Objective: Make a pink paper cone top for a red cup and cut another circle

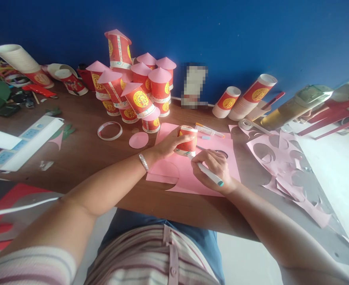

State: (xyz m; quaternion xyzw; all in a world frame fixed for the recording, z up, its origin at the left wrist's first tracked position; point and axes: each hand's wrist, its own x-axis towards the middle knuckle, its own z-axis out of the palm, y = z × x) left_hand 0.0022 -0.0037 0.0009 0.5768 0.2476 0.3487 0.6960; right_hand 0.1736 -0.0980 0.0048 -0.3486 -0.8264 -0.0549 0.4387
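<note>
My left hand (171, 143) is wrapped round a red and white paper cup (186, 147), held above pink paper (198, 184) on the brown table. My right hand (211, 166) grips a white marker pen (208, 174) with a green end. The pen's tip is at the cup's lower white band, where small green marks show; whether it touches I cannot tell. Just behind my right hand lies a pair of scissors (222, 153), partly hidden. An orange and white pen (210, 130) and a small light-blue piece (205, 137) rest on the paper.
Stacked red cups with pink paper cones (160, 81) stand by the blue wall. A tape roll (109, 138) and a pink disc (138, 140) lie left of the paper. To the right are cup stacks (253, 97) and paper offcuts (281, 162). A power strip (29, 142) sits far left.
</note>
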